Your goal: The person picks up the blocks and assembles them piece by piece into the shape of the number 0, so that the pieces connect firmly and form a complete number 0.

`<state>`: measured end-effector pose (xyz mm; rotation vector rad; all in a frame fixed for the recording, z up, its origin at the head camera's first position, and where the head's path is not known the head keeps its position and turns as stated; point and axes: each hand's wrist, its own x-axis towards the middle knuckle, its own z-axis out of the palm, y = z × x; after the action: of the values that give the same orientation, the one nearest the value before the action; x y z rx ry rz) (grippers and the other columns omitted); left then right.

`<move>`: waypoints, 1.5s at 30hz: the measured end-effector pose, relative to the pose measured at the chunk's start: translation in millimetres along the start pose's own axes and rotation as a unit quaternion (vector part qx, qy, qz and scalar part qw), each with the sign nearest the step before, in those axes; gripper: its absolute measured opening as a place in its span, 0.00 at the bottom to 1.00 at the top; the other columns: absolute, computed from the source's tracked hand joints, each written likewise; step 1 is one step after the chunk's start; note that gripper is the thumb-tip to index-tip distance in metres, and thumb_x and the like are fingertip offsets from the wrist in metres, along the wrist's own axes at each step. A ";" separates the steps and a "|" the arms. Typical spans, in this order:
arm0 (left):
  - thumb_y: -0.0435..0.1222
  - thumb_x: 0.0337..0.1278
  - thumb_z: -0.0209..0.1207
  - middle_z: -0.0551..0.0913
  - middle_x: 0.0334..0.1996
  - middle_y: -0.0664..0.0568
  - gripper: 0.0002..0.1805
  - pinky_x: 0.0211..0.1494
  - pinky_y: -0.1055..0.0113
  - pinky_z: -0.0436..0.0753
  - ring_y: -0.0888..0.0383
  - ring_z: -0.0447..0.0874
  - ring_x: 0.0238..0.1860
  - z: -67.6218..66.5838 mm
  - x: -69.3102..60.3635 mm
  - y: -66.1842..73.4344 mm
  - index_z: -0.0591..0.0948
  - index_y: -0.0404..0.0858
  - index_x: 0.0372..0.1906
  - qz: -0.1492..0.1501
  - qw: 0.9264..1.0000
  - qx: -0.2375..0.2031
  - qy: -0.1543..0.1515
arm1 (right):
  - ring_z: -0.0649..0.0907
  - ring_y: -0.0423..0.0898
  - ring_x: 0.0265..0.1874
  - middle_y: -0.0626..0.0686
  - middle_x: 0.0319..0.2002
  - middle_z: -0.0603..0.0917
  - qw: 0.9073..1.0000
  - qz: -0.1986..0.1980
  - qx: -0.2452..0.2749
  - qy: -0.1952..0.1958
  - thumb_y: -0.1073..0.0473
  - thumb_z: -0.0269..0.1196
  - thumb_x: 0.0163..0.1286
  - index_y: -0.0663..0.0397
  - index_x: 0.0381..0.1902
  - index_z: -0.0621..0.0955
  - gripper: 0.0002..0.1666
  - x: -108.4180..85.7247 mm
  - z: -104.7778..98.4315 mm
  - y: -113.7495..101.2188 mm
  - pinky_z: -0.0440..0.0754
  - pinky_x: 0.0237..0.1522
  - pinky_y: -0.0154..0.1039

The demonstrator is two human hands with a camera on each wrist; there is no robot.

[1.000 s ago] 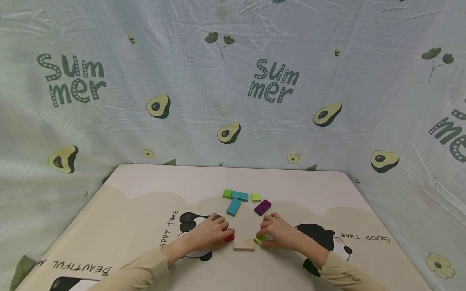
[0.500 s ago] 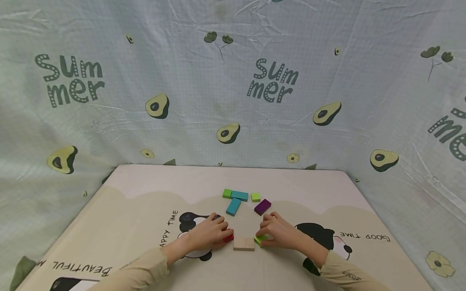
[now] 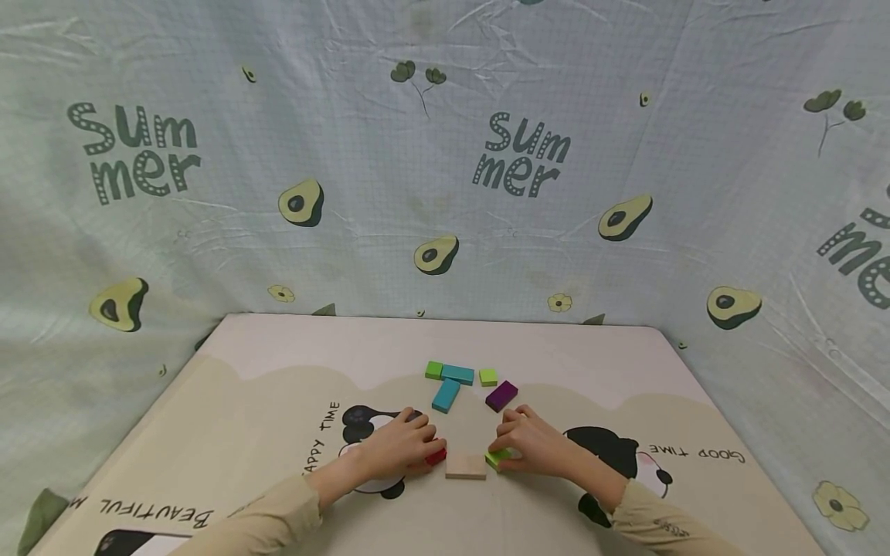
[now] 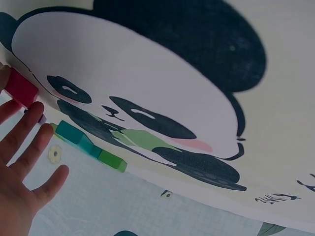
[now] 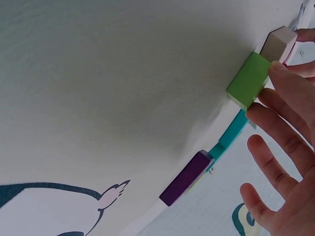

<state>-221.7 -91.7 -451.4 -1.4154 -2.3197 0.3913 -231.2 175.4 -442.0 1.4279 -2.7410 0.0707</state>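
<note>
My left hand (image 3: 399,446) pinches a red block (image 3: 436,455) at the left of a plain wooden block (image 3: 466,466). On the wooden block's right, my right hand (image 3: 531,444) grips a light green block (image 3: 497,459). In the left wrist view, the thumb and fingers of the left hand (image 4: 22,167) are at the red block (image 4: 21,88). The right wrist view shows the right hand (image 5: 290,132) with thumb and a finger on the green block (image 5: 249,80), which sits close to the wooden block (image 5: 278,44).
Farther back on the table (image 3: 313,340) lie two teal blocks (image 3: 458,374), a green block (image 3: 434,370), a light green block (image 3: 488,378) and a purple block (image 3: 501,396). A patterned cloth (image 3: 361,139) hangs behind the table.
The red block has shifted very slightly left with my left hand. My right hand and the other blocks look unmoved.
</note>
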 end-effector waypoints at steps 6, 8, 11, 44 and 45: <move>0.52 0.50 0.57 0.77 0.34 0.59 0.17 0.47 0.62 0.72 0.61 0.71 0.38 -0.7 -2.2 -0.3 0.76 0.51 0.45 -0.009 1.000 -0.015 0.005 | 0.65 0.35 0.30 0.38 0.25 0.79 1.000 -0.001 -0.002 0.004 0.46 0.64 0.53 0.40 0.35 0.84 0.12 -0.5 -0.2 -0.1 0.65 0.42 0.38; 0.52 0.49 0.58 0.77 0.37 0.59 0.18 0.48 0.61 0.72 0.61 0.71 0.40 -1.5 -2.6 -0.5 0.77 0.52 0.45 -0.009 1.000 -0.021 0.005 | 0.65 0.35 0.30 0.38 0.25 0.80 1.000 0.000 -0.002 0.003 0.46 0.64 0.53 0.40 0.35 0.84 0.12 -0.9 -1.2 -0.6 0.64 0.42 0.38; 0.52 0.49 0.58 0.77 0.40 0.58 0.18 0.49 0.59 0.73 0.60 0.71 0.42 -2.6 -3.0 0.4 0.77 0.53 0.47 -0.004 1.000 -0.023 0.006 | 0.64 0.35 0.30 0.38 0.25 0.80 1.000 0.003 0.000 0.000 0.46 0.64 0.52 0.40 0.35 0.84 0.13 -1.2 -3.2 -2.0 0.64 0.41 0.36; 0.45 0.47 0.61 0.79 0.40 0.61 0.18 0.48 0.59 0.74 0.61 0.72 0.44 -19.6 -16.1 14.8 0.79 0.50 0.47 -0.021 0.998 -0.061 -0.007 | 0.66 0.36 0.34 0.39 0.32 0.79 0.999 0.032 0.027 -0.011 0.44 0.63 0.54 0.39 0.36 0.82 0.13 -3.2 -1.1 -2.3 0.62 0.40 0.35; 0.45 0.47 0.61 0.79 0.40 0.61 0.18 0.48 0.59 0.74 0.61 0.72 0.44 -19.7 -16.3 15.1 0.79 0.50 0.48 -0.021 0.998 -0.061 -0.009 | 0.67 0.35 0.34 0.39 0.32 0.79 0.999 0.032 0.027 -0.011 0.44 0.63 0.54 0.39 0.36 0.82 0.13 -3.3 -1.0 -2.2 0.62 0.40 0.35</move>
<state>-194.0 -98.8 -443.4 -1.4197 -2.4195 0.2554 -227.6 176.9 -441.2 1.3618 -2.8230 0.1349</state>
